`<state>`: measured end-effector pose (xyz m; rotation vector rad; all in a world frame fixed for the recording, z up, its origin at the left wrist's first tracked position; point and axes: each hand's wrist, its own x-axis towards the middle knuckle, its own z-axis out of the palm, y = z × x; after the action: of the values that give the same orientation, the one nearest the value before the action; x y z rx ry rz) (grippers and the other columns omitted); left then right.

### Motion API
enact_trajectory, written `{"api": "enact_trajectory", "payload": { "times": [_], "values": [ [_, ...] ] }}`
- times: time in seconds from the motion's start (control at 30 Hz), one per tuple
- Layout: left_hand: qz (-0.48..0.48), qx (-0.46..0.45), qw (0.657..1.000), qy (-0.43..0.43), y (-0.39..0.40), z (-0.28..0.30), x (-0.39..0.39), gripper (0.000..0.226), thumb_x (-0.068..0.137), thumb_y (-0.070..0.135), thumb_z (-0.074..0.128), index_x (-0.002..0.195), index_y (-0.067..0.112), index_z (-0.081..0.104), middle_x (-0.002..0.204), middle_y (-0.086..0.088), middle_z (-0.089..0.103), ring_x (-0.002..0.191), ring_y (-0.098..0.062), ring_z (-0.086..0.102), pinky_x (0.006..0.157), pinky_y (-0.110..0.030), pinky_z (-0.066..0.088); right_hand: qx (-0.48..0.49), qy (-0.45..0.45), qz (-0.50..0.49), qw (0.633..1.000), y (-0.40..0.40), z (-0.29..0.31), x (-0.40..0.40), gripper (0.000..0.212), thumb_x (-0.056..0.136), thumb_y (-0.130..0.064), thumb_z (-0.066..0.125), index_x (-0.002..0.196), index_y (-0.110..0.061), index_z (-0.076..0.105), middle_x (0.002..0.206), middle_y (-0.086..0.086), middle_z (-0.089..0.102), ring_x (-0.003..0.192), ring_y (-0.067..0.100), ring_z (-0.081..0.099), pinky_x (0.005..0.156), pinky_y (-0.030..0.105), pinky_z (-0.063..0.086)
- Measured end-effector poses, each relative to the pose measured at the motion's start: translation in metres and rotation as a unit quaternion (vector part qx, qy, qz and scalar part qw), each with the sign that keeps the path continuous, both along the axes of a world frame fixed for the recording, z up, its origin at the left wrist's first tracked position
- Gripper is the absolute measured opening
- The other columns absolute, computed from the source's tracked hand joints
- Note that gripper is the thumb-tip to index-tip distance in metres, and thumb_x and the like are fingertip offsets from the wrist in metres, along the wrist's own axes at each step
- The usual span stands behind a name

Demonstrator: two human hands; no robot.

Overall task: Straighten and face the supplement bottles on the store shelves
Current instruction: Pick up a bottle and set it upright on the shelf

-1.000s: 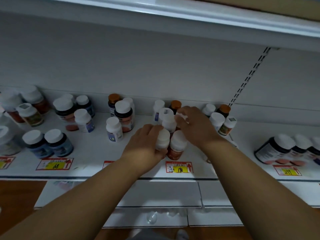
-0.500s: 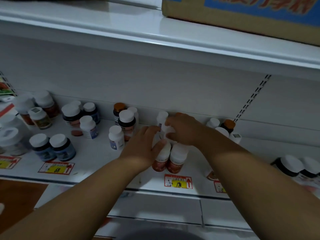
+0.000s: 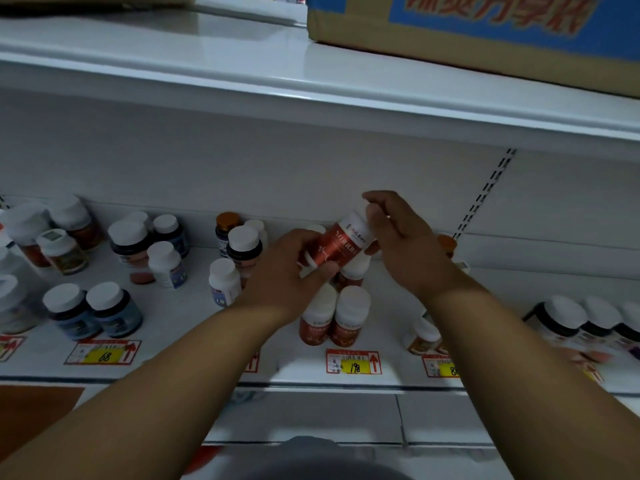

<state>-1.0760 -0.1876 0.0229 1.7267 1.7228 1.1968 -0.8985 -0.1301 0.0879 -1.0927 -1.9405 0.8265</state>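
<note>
A red-labelled supplement bottle (image 3: pixel 337 245) with a white cap is lifted and tilted above the shelf (image 3: pixel 194 327), its cap pointing up and right. My left hand (image 3: pixel 287 271) grips its lower end. My right hand (image 3: pixel 398 237) holds its cap end with curled fingers. Below it stand two matching red bottles (image 3: pixel 334 318) side by side near the front edge, and a third one (image 3: pixel 351 271) behind them is partly hidden by the held bottle.
Several dark and white bottles (image 3: pixel 114 278) stand scattered on the left of the shelf, more dark ones (image 3: pixel 581 323) at the right. Price tags (image 3: pixel 353 362) line the front edge. A cardboard box (image 3: pixel 485 32) sits on the shelf above.
A red bottle has been lifted off the shelf and tilted, now held between both hands. The view tipped upward, showing the upper shelf and box.
</note>
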Motion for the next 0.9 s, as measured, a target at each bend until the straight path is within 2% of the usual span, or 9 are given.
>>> {"api": "enact_trajectory", "payload": {
  "times": [0.1,0.17,0.23,0.3,0.4,0.5,0.67,0.8,0.9],
  "values": [
    [-0.022,0.016,1.000,0.014,-0.007,0.003,0.010,0.049,0.078,0.049,0.070,0.119,0.031,0.050,0.108,0.017,0.054,0.093,0.002,0.052,0.078,-0.009,0.038,-0.075,0.025,-0.021,0.997,-0.010,0.001,0.013,0.030,0.098,-0.036,0.050,0.127,-0.030,0.052,0.122,-0.006,0.056,0.102,0.011,0.062,0.068,0.011,0.052],
    [-0.054,0.006,0.997,0.058,-0.008,0.002,0.014,0.061,0.076,0.059,0.067,0.127,0.033,0.046,0.118,0.014,0.053,0.105,-0.004,0.051,0.089,-0.022,0.042,-0.071,0.011,-0.068,0.995,-0.015,0.003,0.025,0.031,0.095,-0.035,0.055,0.126,-0.030,0.053,0.119,-0.007,0.057,0.093,0.004,0.060,0.059,0.009,0.049],
    [-0.073,-0.008,0.987,0.145,-0.006,0.001,0.018,0.076,0.076,0.066,0.063,0.138,0.032,0.037,0.133,0.010,0.046,0.119,-0.011,0.044,0.098,-0.029,0.036,-0.018,-0.057,-0.124,0.990,-0.017,0.007,0.038,0.036,0.092,-0.033,0.060,0.127,-0.029,0.053,0.119,-0.008,0.057,0.097,0.006,0.058,0.076,0.017,0.050],
    [-0.095,-0.015,0.956,0.277,-0.002,-0.002,0.022,0.087,0.075,0.072,0.060,0.144,0.031,0.027,0.143,0.006,0.039,0.127,-0.018,0.038,0.104,-0.034,0.030,0.033,-0.179,-0.148,0.972,-0.018,0.008,0.046,0.046,0.089,-0.032,0.064,0.132,-0.027,0.050,0.127,-0.003,0.055,0.111,0.015,0.054,0.089,0.024,0.041],
    [-0.126,-0.026,0.908,0.399,0.006,-0.011,0.027,0.090,0.075,0.072,0.058,0.146,0.028,0.024,0.140,0.000,0.043,0.120,-0.024,0.045,0.099,-0.038,0.035,0.014,-0.317,-0.126,0.940,-0.022,0.000,0.042,0.051,0.088,-0.029,0.063,0.135,-0.024,0.046,0.132,0.006,0.050,0.118,0.026,0.051,0.089,0.026,0.037],
    [-0.130,-0.034,0.895,0.426,0.008,-0.023,0.033,0.080,0.080,0.062,0.060,0.143,0.026,0.027,0.133,-0.002,0.050,0.109,-0.025,0.053,0.088,-0.037,0.044,-0.041,-0.367,-0.072,0.927,-0.028,-0.015,0.030,0.042,0.091,-0.026,0.057,0.131,-0.020,0.046,0.125,0.008,0.053,0.113,0.025,0.053,0.085,0.028,0.041],
    [-0.111,-0.032,0.893,0.436,0.009,-0.031,0.036,0.071,0.084,0.058,0.058,0.140,0.022,0.032,0.131,-0.004,0.051,0.107,-0.024,0.052,0.087,-0.037,0.044,-0.108,-0.376,-0.029,0.920,-0.027,-0.048,0.028,0.042,0.089,-0.027,0.061,0.127,-0.020,0.043,0.122,0.008,0.052,0.107,0.024,0.053,0.083,0.034,0.047],
    [-0.096,-0.029,0.896,0.433,0.009,-0.032,0.038,0.068,0.086,0.057,0.057,0.139,0.021,0.033,0.131,-0.004,0.051,0.108,-0.025,0.052,0.087,-0.036,0.042,-0.106,-0.372,-0.030,0.922,-0.024,-0.054,0.033,0.043,0.087,-0.028,0.063,0.125,-0.022,0.042,0.117,0.006,0.051,0.101,0.023,0.054,0.083,0.037,0.050],
    [-0.088,-0.023,0.897,0.433,0.008,-0.034,0.041,0.066,0.086,0.056,0.057,0.138,0.021,0.034,0.130,-0.004,0.052,0.107,-0.024,0.053,0.087,-0.035,0.042,-0.100,-0.378,-0.019,0.920,-0.021,-0.056,0.034,0.045,0.087,-0.030,0.064,0.126,-0.023,0.042,0.119,0.006,0.051,0.104,0.023,0.054,0.087,0.038,0.049]
  ]
}}
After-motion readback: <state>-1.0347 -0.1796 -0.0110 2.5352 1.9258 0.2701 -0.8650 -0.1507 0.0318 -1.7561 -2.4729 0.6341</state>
